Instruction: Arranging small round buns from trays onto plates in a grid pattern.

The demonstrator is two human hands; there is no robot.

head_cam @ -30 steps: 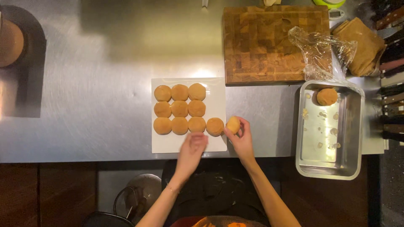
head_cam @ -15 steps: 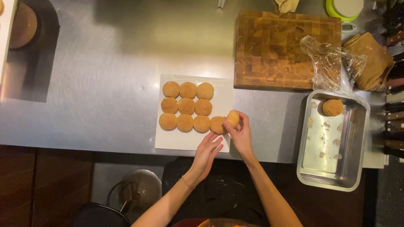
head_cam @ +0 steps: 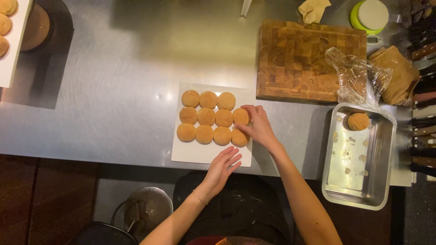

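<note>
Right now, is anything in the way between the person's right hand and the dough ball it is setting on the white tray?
Nothing visible is. The right hand already has its fingers on the dough ball, at the right end of the middle row on the white tray. The left hand rests at the tray's near edge, off to one side.

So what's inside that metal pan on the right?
The metal pan holds one round dough ball near its far end, plus scattered crumbs or smears. Crumpled plastic wrap overlaps the far rim, hiding that edge.
</note>
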